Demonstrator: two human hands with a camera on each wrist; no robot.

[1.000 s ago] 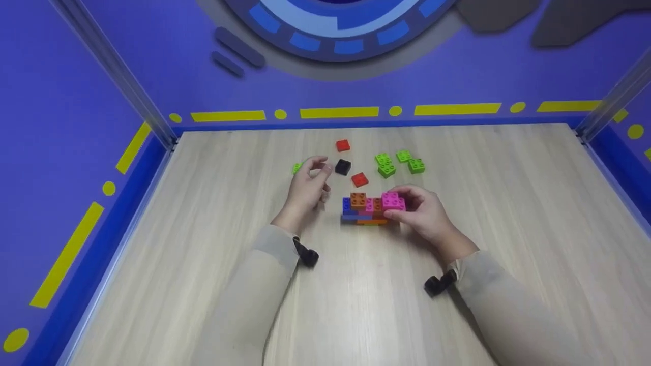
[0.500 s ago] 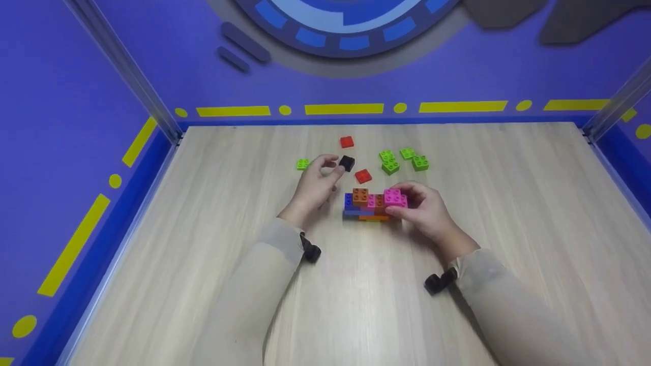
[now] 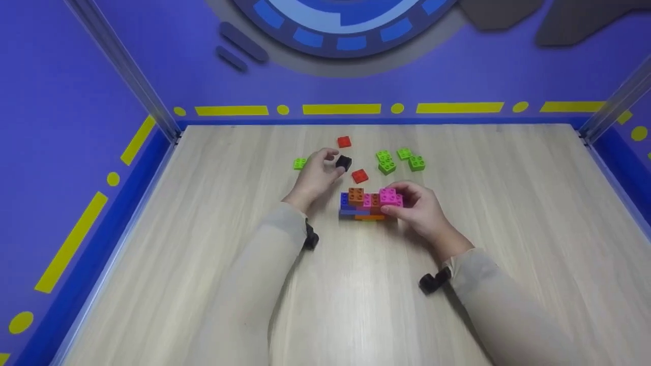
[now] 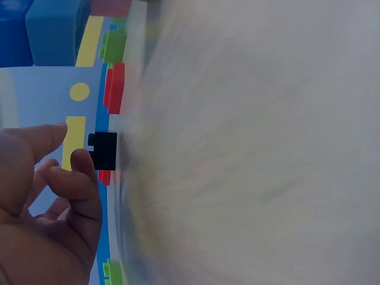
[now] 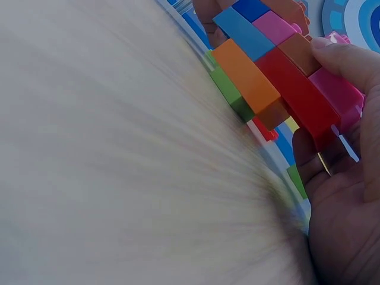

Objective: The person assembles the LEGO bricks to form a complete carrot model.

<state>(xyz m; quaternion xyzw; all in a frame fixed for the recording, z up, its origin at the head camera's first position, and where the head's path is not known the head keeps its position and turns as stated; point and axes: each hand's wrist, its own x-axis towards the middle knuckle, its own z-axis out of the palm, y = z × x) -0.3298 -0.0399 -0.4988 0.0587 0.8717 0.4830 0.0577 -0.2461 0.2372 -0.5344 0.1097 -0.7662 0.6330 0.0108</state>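
My left hand reaches beside a black toy brick, thumb and forefinger spread on either side of it in the head view. In the left wrist view the fingers stand apart, the black brick just past the fingertips. My right hand grips the right end of a built block of toy bricks, thumb in front and fingers behind. Blue, pink, brown, red and orange bricks make up this stack; a brown brick and a pink one top it.
A red brick lies behind the black one, another red brick to its front right. Several green bricks are grouped farther right, and a single green brick lies left of my left hand. A blue wall bounds the table's back.
My left hand has moved right and slightly forward, from left of the black brick to right beside it. My right hand keeps its grip on the brick stack in nearly the same place.
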